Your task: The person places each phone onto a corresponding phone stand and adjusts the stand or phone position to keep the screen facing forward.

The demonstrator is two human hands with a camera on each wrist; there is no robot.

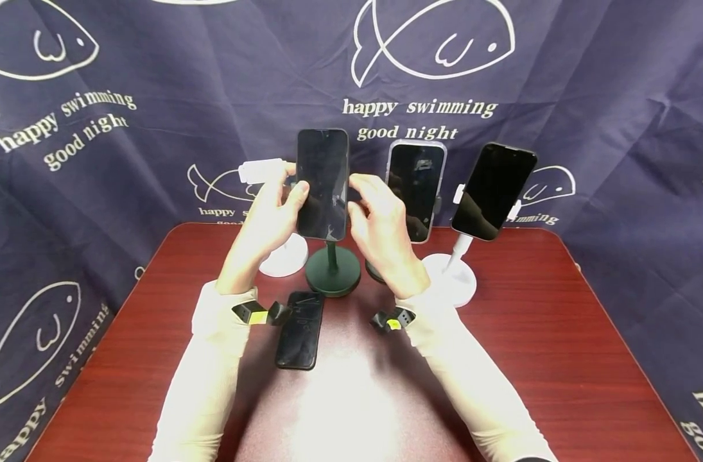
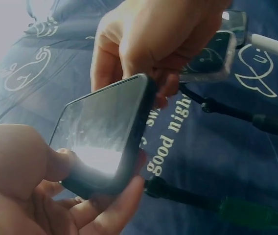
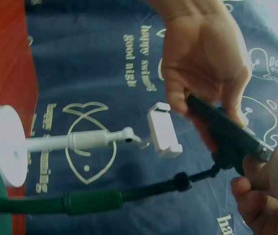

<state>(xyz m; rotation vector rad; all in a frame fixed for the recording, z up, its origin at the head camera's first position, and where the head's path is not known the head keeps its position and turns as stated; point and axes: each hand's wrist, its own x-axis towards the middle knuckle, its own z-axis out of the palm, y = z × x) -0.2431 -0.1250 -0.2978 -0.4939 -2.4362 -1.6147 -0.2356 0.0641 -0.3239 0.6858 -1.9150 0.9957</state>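
Observation:
A black smartphone (image 1: 322, 186) stands upright in front of the head of a dark green phone stand (image 1: 332, 273). My left hand (image 1: 267, 215) grips its left side, thumb on the screen and fingers behind, as the left wrist view shows. At the phone's right edge, my right hand (image 1: 380, 228) has its fingers curled behind the screen. From the right wrist view, its thumb and fingers (image 3: 249, 203) pinch at the dark clamp (image 3: 223, 155) behind the phone. The phone hides most of that clamp.
Left of them is a white stand with a bare clamp (image 1: 262, 171). To the right, a clear-cased phone (image 1: 416, 189) and a black phone (image 1: 494, 191) sit on stands. Another phone (image 1: 300, 330) lies flat on the red table (image 1: 559, 359). A fish-print curtain hangs behind.

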